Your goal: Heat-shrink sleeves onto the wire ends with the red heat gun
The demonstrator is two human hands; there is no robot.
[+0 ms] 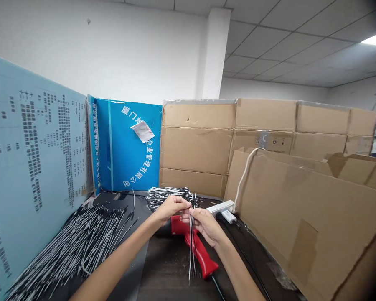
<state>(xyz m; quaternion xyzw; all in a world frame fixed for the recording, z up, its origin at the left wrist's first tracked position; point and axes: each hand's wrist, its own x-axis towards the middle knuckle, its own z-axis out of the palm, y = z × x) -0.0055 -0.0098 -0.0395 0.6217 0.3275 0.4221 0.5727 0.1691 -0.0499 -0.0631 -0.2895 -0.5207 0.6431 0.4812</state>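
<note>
Both hands meet near the middle of the view, above the dark table. My left hand [174, 207] pinches the upper part of a small bunch of thin black and white wires [191, 251]. Just below and to the right, my right hand [206, 225] has thumb and fingers closed round the same wires, whose lower ends hang down. Behind them lies a red heat gun [203, 255], its black end to the left and its handle pointing down right. My fingers hide part of its body and the exact grip on the wires.
A large pile of black and white wires [90, 242] spreads over the left side. Another wire bundle [166, 196] lies at the back. A white power strip [222, 207] with plugs sits right. Cardboard panels [197, 146] and a blue board [128, 146] wall the table.
</note>
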